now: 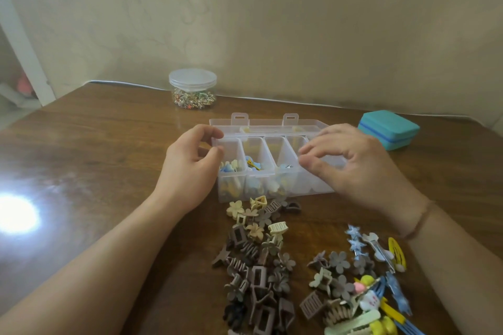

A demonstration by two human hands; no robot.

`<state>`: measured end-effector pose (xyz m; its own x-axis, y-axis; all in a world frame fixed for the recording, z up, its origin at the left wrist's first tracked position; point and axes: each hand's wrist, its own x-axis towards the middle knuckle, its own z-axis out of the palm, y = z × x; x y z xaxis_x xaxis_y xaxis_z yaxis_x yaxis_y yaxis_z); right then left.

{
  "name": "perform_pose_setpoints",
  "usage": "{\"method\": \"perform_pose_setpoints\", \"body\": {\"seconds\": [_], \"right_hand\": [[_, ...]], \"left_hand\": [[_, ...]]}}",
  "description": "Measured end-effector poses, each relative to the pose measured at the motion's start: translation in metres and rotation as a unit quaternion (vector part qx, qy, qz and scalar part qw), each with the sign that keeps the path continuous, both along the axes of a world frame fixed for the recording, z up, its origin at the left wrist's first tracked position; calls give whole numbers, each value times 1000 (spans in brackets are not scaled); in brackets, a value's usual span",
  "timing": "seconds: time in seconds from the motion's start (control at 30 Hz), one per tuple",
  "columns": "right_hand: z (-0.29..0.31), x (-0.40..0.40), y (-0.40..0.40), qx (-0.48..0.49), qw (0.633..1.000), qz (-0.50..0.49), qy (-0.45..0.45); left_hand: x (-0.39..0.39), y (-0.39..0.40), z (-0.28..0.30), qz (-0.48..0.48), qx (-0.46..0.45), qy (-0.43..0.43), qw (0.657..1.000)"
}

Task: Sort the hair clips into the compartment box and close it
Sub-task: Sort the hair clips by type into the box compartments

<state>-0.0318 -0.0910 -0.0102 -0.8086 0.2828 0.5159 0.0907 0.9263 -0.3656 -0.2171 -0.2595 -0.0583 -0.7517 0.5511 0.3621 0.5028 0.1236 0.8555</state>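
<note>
A clear plastic compartment box (272, 183) stands open in the middle of the wooden table, its lid (268, 122) laid back behind it. Its left compartments hold small blue, yellow and white clips (253, 166). My left hand (190, 168) grips the box's left end wall between thumb and fingers. My right hand (351, 160) hovers over the right compartments with fingers curled and slightly apart; I see nothing in it. In front of the box lies a pile of brown and beige claw clips (258, 261). A second, mixed pile of grey, blue and yellow clips (364, 285) lies to the right.
A round clear jar (192, 89) with a lid and small colourful items stands at the back by the wall. A closed teal case (388, 129) sits at the back right. A bright light glare (16, 215) marks the table's left side.
</note>
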Motion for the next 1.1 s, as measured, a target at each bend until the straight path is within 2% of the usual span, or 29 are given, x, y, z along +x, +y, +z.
{"method": "perform_pose_setpoints", "body": {"seconds": [0.07, 0.13, 0.2, 0.27, 0.33, 0.4, 0.5, 0.57, 0.7, 0.77, 0.83, 0.9, 1.03, 1.1], "right_hand": [[13, 14, 1, 5, 1000, -5, -17], [29, 27, 0, -19, 993, -39, -112], [40, 34, -3, 31, 954, -87, -284], [40, 35, -10, 104, 885, -108, -440], [33, 31, -16, 83, 845, -98, -519], [27, 28, -18, 53, 839, -81, -536], [25, 26, -14, 45, 865, -48, -498], [27, 26, -11, 2, 907, -9, -421], [32, 24, -8, -132, 969, 56, -199], [27, 17, -9, -168, 984, 42, -45], [20, 5, -11, -163, 985, 15, 58], [11, -9, -13, -156, 985, -1, 71], [-6, -28, -10, -169, 985, -34, 24], [-9, -33, -9, -196, 979, -39, 48]], "left_hand": [[0, -1, 0, -3, 2, 0, 1000], [0, -2, 0, -7, 1, -1, 1000], [1, -2, 1, -6, -1, -2, 1000], [1, -2, 1, -2, -2, -2, 1000], [0, -1, 0, 3, 0, -3, 1000], [0, -1, -1, 5, 1, 1, 1000], [-1, 0, -2, 6, 2, 4, 1000], [-1, 0, -2, 7, 5, 2, 1000], [-1, 0, -1, 4, 1, 2, 1000], [-1, -1, -1, 2, -1, 4, 1000], [0, -1, -1, 2, -1, 7, 1000], [0, -1, 0, 1, -2, 6, 1000], [1, -2, 0, 2, -4, 8, 1000], [1, -2, 0, 2, -4, 6, 1000]]}}
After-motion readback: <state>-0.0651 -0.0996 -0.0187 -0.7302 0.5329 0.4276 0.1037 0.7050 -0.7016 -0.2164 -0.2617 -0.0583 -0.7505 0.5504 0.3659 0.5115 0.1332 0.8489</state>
